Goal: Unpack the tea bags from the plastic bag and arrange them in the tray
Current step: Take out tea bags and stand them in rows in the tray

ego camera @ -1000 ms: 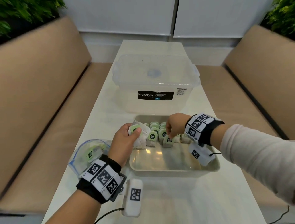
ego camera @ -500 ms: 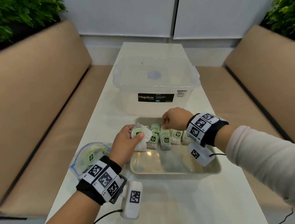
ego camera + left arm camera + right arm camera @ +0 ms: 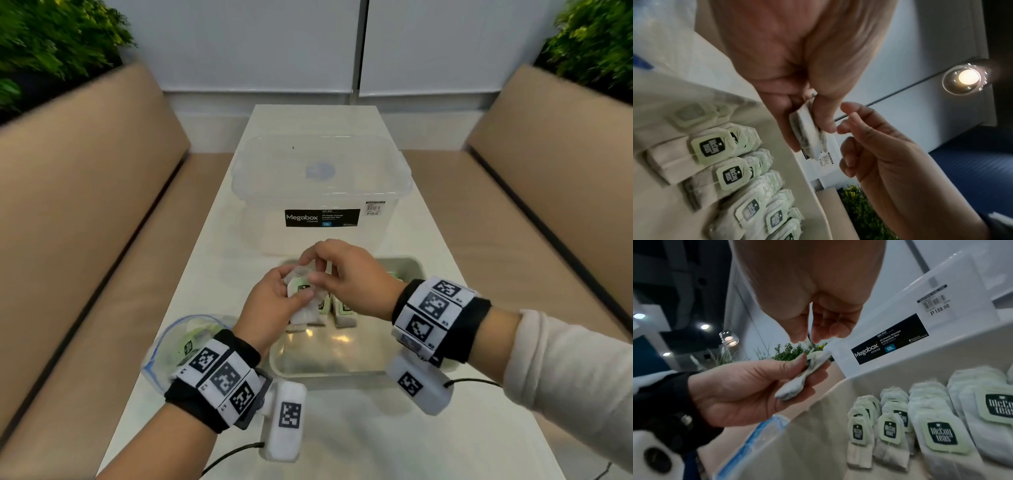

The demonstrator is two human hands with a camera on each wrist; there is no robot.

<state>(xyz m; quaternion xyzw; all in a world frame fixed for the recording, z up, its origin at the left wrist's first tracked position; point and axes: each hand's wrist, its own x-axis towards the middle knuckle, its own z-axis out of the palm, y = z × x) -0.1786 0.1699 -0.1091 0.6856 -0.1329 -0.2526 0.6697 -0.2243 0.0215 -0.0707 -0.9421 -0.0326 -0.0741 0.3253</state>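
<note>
Nearest the person, on the desk [image 3: 342,428], the plastic bag [image 3: 181,346] lies just left of the tray [image 3: 342,368], with at least one tagged tea bag visible inside it, so the unpacking is not finished. Above the tray's left part the left hand [image 3: 270,308] holds a small stack of tea bags [image 3: 807,134], thumb curled on top and fingers [image 3: 797,381] beneath. The right hand [image 3: 346,274] meets it from above, its thumb and forefinger closed in a narrow pinch at the top of the stack; whether they have paper or only the string is hard to tell. The step in hand seems to be peeling one bag off the stack. It probably goes best if the left thumb eases just enough to free the top bag while pinning the rest, and the right hand lifts by the paper body, not the tag, since the string could tangle with its neighbours. Beyond the hands, the rows of tea bags [image 3: 900,426] stand upright at the tray's far end, tags facing the person; the new bag should be set upright against the nearest row, without knocking it. Behind the tray stands the clear storage box [image 3: 322,192].
</note>
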